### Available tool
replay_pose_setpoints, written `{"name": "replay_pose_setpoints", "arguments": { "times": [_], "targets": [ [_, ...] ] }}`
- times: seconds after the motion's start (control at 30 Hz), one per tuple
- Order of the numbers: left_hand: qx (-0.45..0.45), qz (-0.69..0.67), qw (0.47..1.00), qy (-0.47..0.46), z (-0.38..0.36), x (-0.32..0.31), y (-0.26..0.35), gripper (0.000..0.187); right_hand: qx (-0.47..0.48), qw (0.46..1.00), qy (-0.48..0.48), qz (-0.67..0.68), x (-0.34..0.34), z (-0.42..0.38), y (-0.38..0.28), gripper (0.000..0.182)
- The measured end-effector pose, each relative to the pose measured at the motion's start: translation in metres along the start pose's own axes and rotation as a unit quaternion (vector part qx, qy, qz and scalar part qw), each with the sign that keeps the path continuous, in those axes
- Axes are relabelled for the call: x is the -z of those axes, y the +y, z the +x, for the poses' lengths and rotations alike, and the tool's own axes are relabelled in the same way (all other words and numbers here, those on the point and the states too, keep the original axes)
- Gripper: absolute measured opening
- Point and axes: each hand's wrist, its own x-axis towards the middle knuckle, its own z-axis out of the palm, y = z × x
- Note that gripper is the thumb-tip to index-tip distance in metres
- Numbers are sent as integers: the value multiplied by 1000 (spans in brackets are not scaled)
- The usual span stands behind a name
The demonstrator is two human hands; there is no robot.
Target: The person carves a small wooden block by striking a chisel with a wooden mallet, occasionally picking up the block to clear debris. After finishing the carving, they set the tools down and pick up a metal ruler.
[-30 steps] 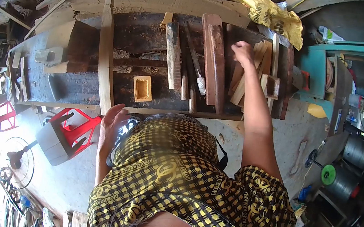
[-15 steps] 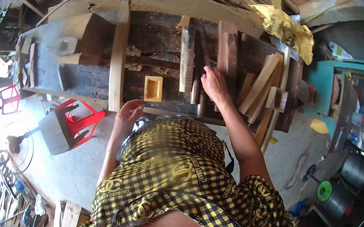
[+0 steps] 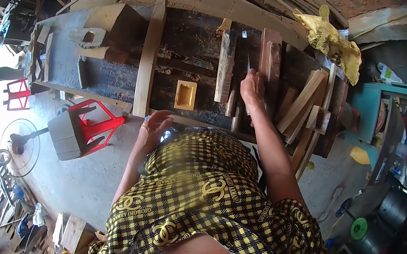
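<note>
My right hand [image 3: 253, 88] is closed around a thin metal tool [image 3: 248, 62], whose narrow tip points away from me over the dark workbench [image 3: 175, 25]; the hand hides its lower part. Just right of it lies a reddish-brown wood block [image 3: 270, 58], and to its left a long wooden bar [image 3: 225, 68]. Two short round wooden pieces lie between that bar and my wrist. My left hand [image 3: 154, 127] hangs at the bench's near edge with loosely bent fingers apart, holding nothing. Beyond it sits a small yellow hollowed block [image 3: 184, 105].
A long board [image 3: 150, 53] lies across the bench. Several wood strips [image 3: 302, 101] are piled on the right, with a yellow sack [image 3: 323, 37] behind. A red stool [image 3: 116, 123] and a fan [image 3: 18, 146] stand on the left; a teal machine [image 3: 368, 105] is at right.
The view has shifted, so the bench things appear farther right. In my right hand the tool, a long dark streak before, now shows only a short tip. My left hand stays near the bench edge.
</note>
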Motion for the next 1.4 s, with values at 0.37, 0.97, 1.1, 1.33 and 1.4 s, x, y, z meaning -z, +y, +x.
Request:
{"name": "replay_pose_setpoints", "arguments": {
  "times": [0.37, 0.97, 1.1, 1.33, 1.4],
  "targets": [
    [-2, 32, 999, -36, 15, 9, -23, 41, -65, 871, -37, 485, 41, -9, 10, 12],
    [-11, 169, 985, -37, 82, 1, -8, 25, -200, 620, -65, 755, 101, -37, -19, 19],
    [-82, 192, 978, 21, 98, 11, -52, 29, -196, 561, -118, 795, 74, -83, -28, 22],
    [-109, 351, 927, 77, 83, -18, -37, 67, -140, 707, -99, 686, 57, -113, -31, 20],
    [-73, 356, 930, 52, 82, -26, -33, 88, -136, 722, -99, 671, 53, -110, -25, 21]
  ]
}}
